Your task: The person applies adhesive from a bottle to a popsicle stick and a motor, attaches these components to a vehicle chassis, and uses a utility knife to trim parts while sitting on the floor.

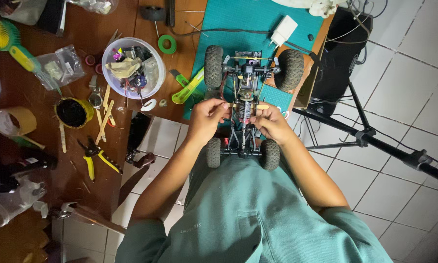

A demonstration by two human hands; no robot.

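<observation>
Head view: we hold a wooden stick (243, 105) crosswise over the toy car frame (242, 122), left hand (207, 118) pinching one end, right hand (272, 122) the other; the car runs away from us, rear wheels against our lap.

A single camera, worn on the person's head, looked almost straight down from close above. The person's green-shirted chest filled the bottom of the view, with both forearms reaching up toward the centre. The wooden desk (73, 160) took the left and upper part, its near edge running beside the person, and the white tiled floor (404, 87) showed along the right side.
</observation>
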